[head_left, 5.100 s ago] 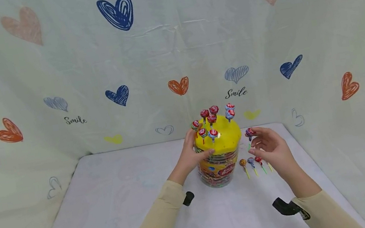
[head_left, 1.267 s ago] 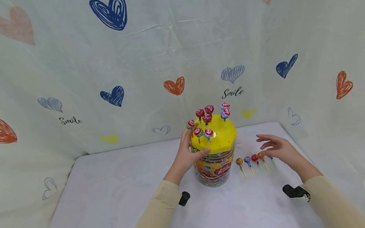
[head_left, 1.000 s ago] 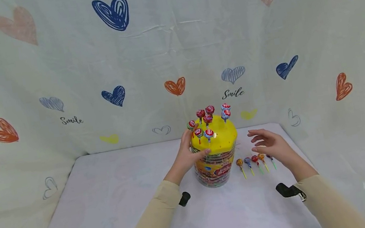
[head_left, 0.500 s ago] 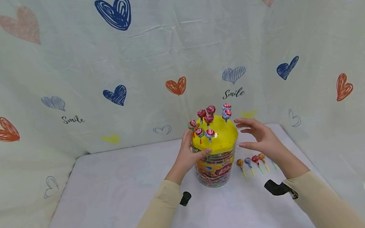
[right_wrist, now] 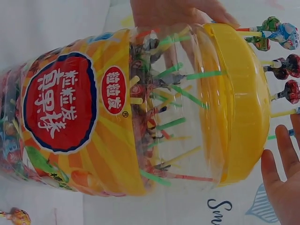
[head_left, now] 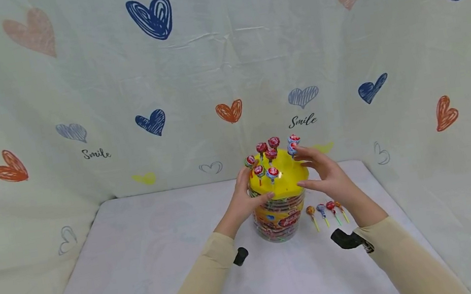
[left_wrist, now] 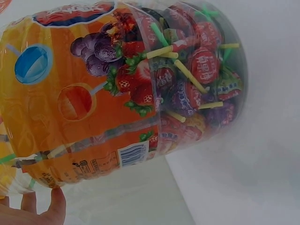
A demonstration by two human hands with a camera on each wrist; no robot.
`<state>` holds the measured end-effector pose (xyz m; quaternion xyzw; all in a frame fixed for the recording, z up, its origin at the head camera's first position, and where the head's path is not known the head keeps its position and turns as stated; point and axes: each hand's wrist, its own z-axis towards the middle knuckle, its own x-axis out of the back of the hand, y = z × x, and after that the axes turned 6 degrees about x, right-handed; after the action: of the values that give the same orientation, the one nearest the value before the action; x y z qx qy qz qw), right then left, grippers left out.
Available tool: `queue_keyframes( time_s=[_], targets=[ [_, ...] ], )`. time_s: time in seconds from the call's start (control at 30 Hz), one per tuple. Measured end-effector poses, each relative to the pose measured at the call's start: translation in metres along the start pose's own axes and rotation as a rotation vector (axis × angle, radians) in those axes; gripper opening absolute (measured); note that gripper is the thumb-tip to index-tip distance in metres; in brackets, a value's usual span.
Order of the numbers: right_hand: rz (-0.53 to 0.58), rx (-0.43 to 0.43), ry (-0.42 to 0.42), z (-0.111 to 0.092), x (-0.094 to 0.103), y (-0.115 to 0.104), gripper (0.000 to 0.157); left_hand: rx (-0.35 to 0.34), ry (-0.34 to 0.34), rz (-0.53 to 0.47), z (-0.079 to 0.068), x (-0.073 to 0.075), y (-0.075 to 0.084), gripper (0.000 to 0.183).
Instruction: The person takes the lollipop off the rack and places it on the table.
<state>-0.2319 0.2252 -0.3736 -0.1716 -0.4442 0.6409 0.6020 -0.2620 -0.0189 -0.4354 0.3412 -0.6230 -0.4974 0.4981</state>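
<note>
A clear plastic jar (head_left: 283, 232) packed with lollipops stands on the table, topped by a yellow lid (head_left: 287, 182). My left hand (head_left: 241, 205) grips it at the lid's left side, thumb in front; in the left wrist view, fingertips (left_wrist: 57, 204) show beside the orange label. Several wrapped lollipops (head_left: 271, 154) stick up from the lid. My right hand (head_left: 332, 180) holds nothing, its fingers spread at the lid's right edge. In the head view its fingertips overlap a blue lollipop (head_left: 292, 147); in the right wrist view fingers (right_wrist: 286, 150) lie close by a stick.
Several loose lollipops (head_left: 321, 209) lie in a row on the white table (head_left: 165, 261), right of the jar, partly covered by my right hand and wrist. A white curtain (head_left: 186, 72) printed with hearts hangs behind the table.
Five seconds ago my right hand held a purple lollipop; it was then laid at the row's right end. Since then the right hand has moved left to the lid. The left hand keeps its grip.
</note>
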Motion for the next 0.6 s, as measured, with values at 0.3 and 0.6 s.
queue_keyframes(
  time_s=[0.3,0.6],
  targets=[
    [-0.042,-0.021,0.016,0.0044,-0.0013,-0.0029,0.072,-0.005,0.000,-0.002,0.0038,-0.0006,-0.0013,0.089],
    [0.002,-0.002,0.044,0.0079,-0.0007,-0.0029,0.072,0.006,0.006,-0.009,0.0054,-0.0011,-0.0013,0.091]
  ],
)
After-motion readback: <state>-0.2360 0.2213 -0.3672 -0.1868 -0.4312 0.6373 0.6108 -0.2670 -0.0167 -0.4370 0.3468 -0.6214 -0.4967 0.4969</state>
